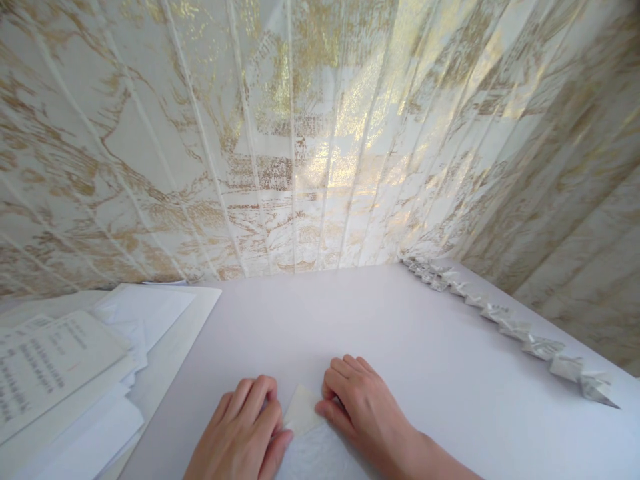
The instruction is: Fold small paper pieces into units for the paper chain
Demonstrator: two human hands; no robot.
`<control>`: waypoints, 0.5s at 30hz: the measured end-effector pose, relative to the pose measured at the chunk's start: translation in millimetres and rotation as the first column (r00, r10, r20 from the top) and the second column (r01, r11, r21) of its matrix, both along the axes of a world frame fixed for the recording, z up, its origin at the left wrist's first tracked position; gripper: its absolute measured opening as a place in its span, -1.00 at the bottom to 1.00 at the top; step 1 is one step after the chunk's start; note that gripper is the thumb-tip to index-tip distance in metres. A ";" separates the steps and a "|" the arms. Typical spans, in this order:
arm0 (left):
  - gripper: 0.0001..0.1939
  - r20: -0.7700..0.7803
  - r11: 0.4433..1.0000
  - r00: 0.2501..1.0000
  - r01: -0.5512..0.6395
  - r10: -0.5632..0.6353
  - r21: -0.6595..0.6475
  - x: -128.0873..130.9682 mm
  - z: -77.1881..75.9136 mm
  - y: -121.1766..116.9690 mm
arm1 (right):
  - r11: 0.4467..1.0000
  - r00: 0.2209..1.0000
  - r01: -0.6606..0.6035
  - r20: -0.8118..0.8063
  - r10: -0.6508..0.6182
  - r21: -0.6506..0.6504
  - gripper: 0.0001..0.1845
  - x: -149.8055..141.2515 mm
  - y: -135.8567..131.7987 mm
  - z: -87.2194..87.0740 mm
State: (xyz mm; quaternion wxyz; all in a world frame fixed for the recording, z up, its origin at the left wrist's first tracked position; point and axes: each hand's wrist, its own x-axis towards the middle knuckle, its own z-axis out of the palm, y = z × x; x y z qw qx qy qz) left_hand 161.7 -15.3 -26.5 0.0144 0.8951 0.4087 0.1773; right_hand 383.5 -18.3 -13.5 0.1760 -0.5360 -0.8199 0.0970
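Note:
A small piece of pale, thin paper point(304, 412) with a pointed top lies on the white table between my hands. Its lower part is whiter and crinkled, and runs out of the bottom of the view. My left hand point(245, 423) is at its left edge, with the fingers curled and the thumb near the side of the paper. On the other side, the fingers of my right hand point(361, 403) are bent, and its thumb touches the right edge. Both hands are closed on the paper's sides; the fingertips are partly hidden.
Along the table's right edge runs a row of several folded paper figures point(543, 347), some printed. Loose sheets and envelopes, one with printed text point(45, 373), are piled on the left. Behind the table point(300, 313) hangs a pleated white-and-gold curtain point(295, 133).

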 end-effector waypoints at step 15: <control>-0.77 0.027 0.998 0.999 0.024 -0.025 0.060 1.6 -8.8 -3.5 | 0.983 0.996 -0.036 0.083 0.021 0.182 -0.73 -1.8 -7.9 -12.2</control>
